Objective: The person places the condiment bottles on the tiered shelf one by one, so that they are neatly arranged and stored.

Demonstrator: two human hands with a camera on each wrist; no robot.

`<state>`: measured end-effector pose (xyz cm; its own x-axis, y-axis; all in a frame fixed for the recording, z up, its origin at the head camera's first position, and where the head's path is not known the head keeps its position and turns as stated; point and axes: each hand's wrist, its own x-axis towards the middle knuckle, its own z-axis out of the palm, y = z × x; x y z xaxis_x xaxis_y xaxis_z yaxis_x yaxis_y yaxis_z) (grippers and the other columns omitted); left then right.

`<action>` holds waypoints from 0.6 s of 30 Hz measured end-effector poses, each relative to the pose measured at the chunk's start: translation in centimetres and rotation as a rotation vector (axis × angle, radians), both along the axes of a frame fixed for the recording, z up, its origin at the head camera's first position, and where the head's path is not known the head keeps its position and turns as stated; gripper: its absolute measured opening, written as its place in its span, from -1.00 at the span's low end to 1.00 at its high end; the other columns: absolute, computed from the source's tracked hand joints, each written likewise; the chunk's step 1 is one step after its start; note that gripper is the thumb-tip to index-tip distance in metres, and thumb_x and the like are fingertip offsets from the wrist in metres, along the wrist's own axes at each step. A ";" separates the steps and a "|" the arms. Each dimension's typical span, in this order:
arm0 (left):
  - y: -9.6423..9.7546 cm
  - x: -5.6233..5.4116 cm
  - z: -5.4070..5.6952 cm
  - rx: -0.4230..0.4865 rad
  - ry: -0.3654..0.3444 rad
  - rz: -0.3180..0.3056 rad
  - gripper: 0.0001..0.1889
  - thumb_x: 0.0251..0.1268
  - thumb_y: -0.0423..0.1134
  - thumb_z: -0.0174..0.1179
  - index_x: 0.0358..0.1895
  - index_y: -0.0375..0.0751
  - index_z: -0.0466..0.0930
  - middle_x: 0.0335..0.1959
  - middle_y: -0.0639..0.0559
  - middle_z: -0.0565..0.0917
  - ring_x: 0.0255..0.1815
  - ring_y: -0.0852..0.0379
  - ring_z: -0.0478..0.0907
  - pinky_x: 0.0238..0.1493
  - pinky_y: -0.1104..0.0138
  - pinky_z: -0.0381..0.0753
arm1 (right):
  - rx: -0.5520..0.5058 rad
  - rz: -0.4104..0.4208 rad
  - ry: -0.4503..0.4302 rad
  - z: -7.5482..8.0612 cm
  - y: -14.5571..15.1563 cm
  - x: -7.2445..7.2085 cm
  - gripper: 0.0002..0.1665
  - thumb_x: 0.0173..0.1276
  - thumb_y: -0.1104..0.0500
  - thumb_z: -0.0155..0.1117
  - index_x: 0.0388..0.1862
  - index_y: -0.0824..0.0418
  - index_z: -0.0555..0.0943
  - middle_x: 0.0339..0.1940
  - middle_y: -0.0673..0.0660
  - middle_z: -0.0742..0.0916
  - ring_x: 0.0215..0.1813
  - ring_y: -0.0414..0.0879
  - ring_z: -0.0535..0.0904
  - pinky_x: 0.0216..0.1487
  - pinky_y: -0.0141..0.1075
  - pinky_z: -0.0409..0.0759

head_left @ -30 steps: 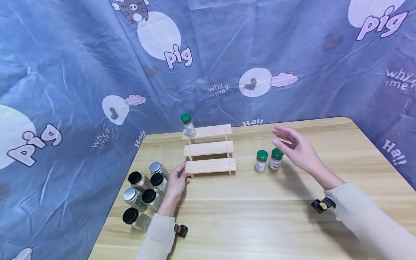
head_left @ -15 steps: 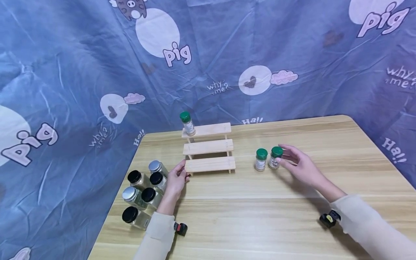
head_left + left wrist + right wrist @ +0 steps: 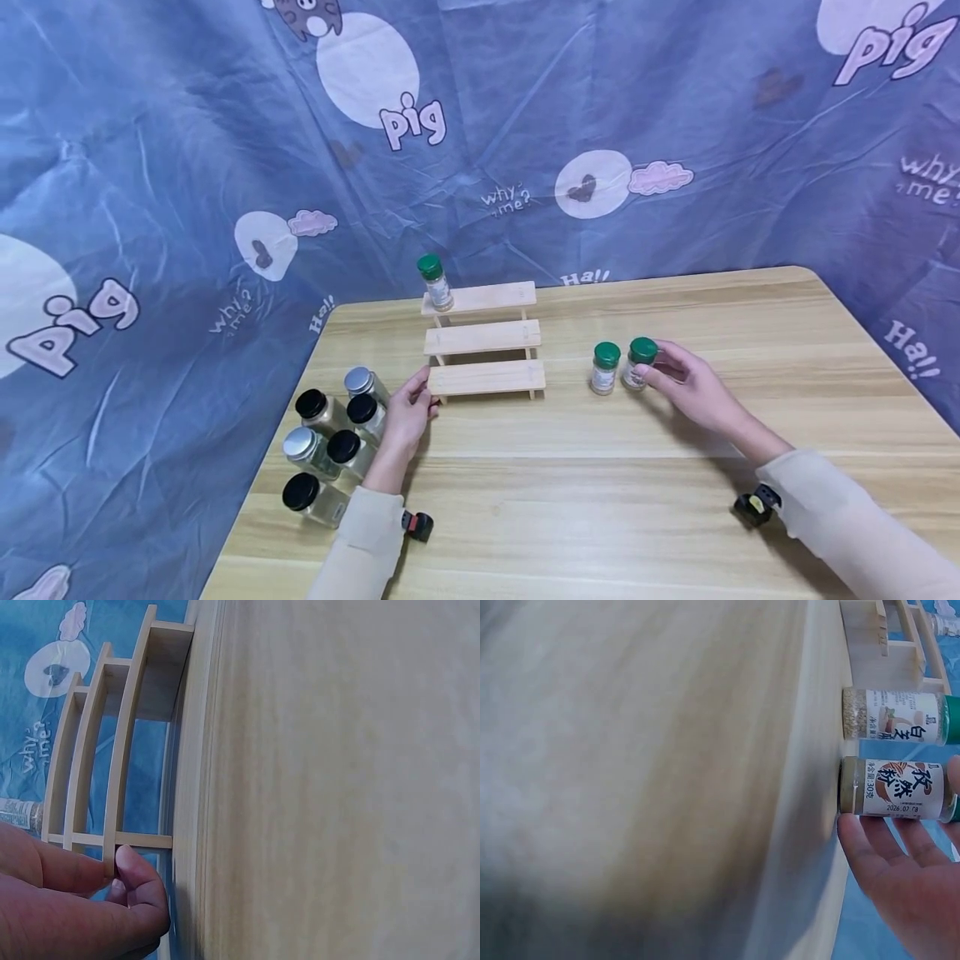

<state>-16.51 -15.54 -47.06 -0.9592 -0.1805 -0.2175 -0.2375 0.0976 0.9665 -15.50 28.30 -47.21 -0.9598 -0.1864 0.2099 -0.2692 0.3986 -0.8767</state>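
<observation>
A three-step wooden rack (image 3: 487, 379) stands toward the back of the table. My left hand (image 3: 406, 421) pinches the left end of its lowest step between thumb and fingers, plain in the left wrist view. On the top step, at the left, sits a green-capped spice jar (image 3: 439, 292). My right hand (image 3: 693, 392) holds a second green-capped spice jar (image 3: 894, 789) upright on the table, fingers along one side and thumb by the cap. Just left of it, apart from the hand, stands a third green-capped spice jar (image 3: 603, 379) with pale grains inside.
Several larger jars with black or silver lids, such as a black-lidded jar (image 3: 318, 500), stand grouped at the left, close to my left forearm. A blue printed cloth (image 3: 480, 125) hangs behind the wooden table (image 3: 570, 517).
My right hand has come down and left from above onto the right-hand spice jar and now has its fingers round it. The left hand stays at the rack.
</observation>
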 end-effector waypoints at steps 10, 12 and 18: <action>-0.1 -0.2 0.1 0.004 0.003 0.000 -0.47 0.63 -0.51 -0.09 0.57 -0.21 0.37 0.26 -0.29 0.49 -0.10 0.18 0.54 -0.19 0.59 0.67 | 0.026 -0.037 0.066 4.3 0.3 -2.2 -0.43 0.60 0.20 0.24 0.50 0.37 0.43 0.26 0.54 0.66 0.04 -0.69 0.55 0.10 -0.77 0.53; -0.1 -0.2 0.1 0.005 0.000 0.001 -0.47 0.63 -0.51 -0.09 0.57 -0.20 0.37 0.26 -0.28 0.49 -0.09 0.18 0.54 -0.19 0.59 0.67 | 0.029 -0.049 0.080 5.8 -0.1 -3.0 -0.43 0.60 0.19 0.25 0.50 0.33 0.45 0.27 0.53 0.66 0.05 -0.70 0.54 0.09 -0.77 0.53; -0.2 -0.2 -0.1 0.011 0.004 -0.004 -0.47 0.63 -0.51 -0.09 0.57 -0.21 0.36 0.28 -0.31 0.49 -0.09 0.17 0.55 -0.19 0.58 0.67 | -0.026 -0.025 0.132 9.3 -2.4 -5.5 -0.47 0.59 0.20 0.27 0.47 0.27 0.49 0.14 0.20 0.77 0.03 -0.58 0.65 0.05 -0.67 0.65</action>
